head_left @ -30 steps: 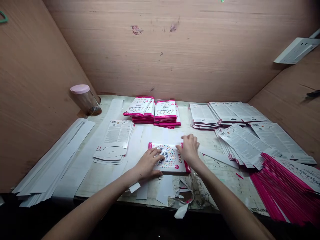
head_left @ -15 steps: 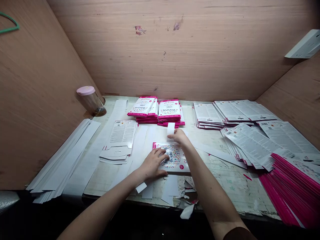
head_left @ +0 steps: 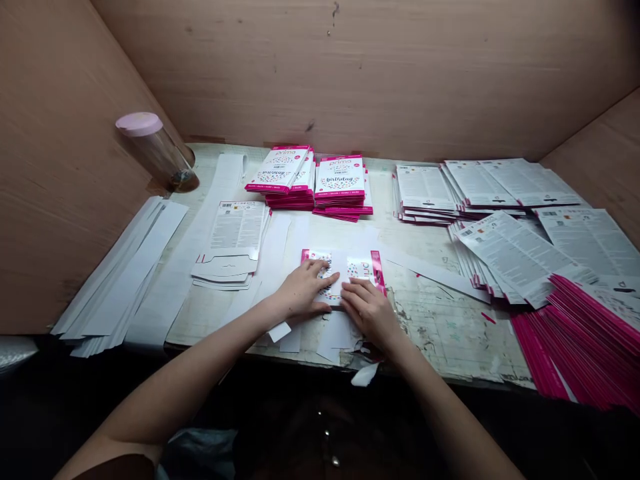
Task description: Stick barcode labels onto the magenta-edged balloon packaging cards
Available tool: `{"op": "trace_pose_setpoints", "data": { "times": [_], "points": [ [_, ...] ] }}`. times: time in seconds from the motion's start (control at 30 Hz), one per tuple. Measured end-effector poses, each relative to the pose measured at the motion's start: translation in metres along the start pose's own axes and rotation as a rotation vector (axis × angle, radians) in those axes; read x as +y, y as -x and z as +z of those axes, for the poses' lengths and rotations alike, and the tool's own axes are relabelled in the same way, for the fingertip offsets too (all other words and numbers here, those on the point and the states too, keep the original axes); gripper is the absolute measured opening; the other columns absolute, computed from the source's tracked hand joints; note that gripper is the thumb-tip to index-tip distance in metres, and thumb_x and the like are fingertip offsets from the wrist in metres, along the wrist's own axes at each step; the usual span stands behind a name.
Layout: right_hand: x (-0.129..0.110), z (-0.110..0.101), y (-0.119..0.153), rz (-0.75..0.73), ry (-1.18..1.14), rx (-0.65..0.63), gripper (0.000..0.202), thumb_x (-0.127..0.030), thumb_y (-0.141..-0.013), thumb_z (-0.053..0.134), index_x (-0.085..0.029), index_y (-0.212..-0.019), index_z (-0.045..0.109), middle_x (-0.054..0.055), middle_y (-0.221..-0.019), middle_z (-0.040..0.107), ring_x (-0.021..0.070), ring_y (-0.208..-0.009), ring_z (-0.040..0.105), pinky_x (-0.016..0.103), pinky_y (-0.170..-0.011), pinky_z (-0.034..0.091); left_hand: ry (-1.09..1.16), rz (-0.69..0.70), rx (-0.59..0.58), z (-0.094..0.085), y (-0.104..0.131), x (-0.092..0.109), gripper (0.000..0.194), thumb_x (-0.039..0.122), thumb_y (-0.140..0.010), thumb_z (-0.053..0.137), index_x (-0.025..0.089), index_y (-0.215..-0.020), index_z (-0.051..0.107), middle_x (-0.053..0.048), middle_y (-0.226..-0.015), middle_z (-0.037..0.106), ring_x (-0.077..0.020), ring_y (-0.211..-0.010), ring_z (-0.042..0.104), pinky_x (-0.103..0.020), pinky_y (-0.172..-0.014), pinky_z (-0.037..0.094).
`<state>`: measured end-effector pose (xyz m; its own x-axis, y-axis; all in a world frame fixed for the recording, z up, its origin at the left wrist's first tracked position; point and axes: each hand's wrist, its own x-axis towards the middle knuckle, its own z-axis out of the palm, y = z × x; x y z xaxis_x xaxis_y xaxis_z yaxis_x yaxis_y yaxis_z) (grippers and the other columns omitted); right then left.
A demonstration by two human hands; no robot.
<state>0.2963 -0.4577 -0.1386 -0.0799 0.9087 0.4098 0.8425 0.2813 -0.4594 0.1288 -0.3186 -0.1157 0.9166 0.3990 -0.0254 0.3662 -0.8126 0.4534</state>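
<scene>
A printed packet with pink ends (head_left: pixel 376 267) lies flat near the table's front edge. A white paper strip (head_left: pixel 339 267) runs across its middle. My left hand (head_left: pixel 305 290) rests on the packet's left part, fingers apart, and grips nothing. On the right side, my right hand (head_left: pixel 367 308) lies on the packet beside the strip, with its fingers extended over the surface. A small white piece of paper (head_left: pixel 279 332) is by my left wrist. Under the packet, more white strips (head_left: pixel 334 333) stick out toward the front edge.
Stacked pink-and-white packets (head_left: pixel 340 180) stand at the back. Printed cards (head_left: pixel 235 233) and long white strips (head_left: pixel 135 273) lie left, near a pink-lidded jar (head_left: pixel 157 153). Many cards (head_left: pixel 520 253) and a fanned pink pile (head_left: pixel 585 347) cover the right. A wooden partition (head_left: pixel 300 80) rises behind.
My right hand has moved down from the strip's far end onto the packet. The strip, earlier raised beyond the packet, now lies across it. The camera view has shifted.
</scene>
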Motion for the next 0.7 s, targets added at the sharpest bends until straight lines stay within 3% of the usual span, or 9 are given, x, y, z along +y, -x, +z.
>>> {"op": "trace_pose_setpoints", "data": {
  "times": [0.13,0.33,0.53,0.7],
  "points": [
    [-0.02,-0.013,0.024,-0.141,0.023,-0.192,0.015,-0.033,-0.087,0.062,-0.02,-0.093,0.066,0.01,-0.095,0.066,0.0261,-0.093,0.058,0.044,-0.08,0.054,-0.009,0.01,-0.019,-0.002,-0.001,0.002,0.074,0.036,-0.065,0.084,0.026,-0.132,0.055,-0.011,-0.15,0.04,-0.0427,-0.129,0.035,-0.056,-0.104,0.033],
    [-0.028,-0.018,0.026,-0.256,0.002,-0.219,0.026,-0.015,-0.095,0.041,-0.02,-0.098,0.066,0.01,-0.092,0.068,0.0233,-0.09,0.06,0.039,-0.078,0.053,0.079,0.034,-0.056,0.0,-0.004,-0.002,0.081,0.035,-0.061,0.087,0.024,-0.134,0.054,-0.008,-0.146,0.049,-0.0442,-0.128,0.038,-0.055,-0.106,0.028],
    [0.001,-0.021,-0.022,-0.018,-0.089,-0.064,0.018,-0.021,-0.094,0.048,-0.021,-0.085,0.063,0.008,-0.087,0.065,0.0225,-0.084,0.053,0.039,-0.076,0.047,0.06,0.053,-0.064,0.001,-0.007,-0.005,0.084,0.037,-0.057,0.089,0.026,-0.133,0.056,-0.005,-0.144,0.051,-0.0424,-0.121,0.044,-0.054,-0.102,0.033],
    [0.028,-0.005,-0.045,0.176,-0.168,-0.167,0.011,-0.018,-0.089,0.059,-0.021,-0.078,0.06,0.005,-0.084,0.062,0.0213,-0.084,0.051,0.035,-0.075,0.044,-0.066,0.066,-0.099,0.0,-0.009,-0.003,0.076,0.043,-0.059,0.087,0.024,-0.128,0.061,-0.004,-0.143,0.053,-0.0431,-0.123,0.042,-0.055,-0.1,0.037]
  ]
}}
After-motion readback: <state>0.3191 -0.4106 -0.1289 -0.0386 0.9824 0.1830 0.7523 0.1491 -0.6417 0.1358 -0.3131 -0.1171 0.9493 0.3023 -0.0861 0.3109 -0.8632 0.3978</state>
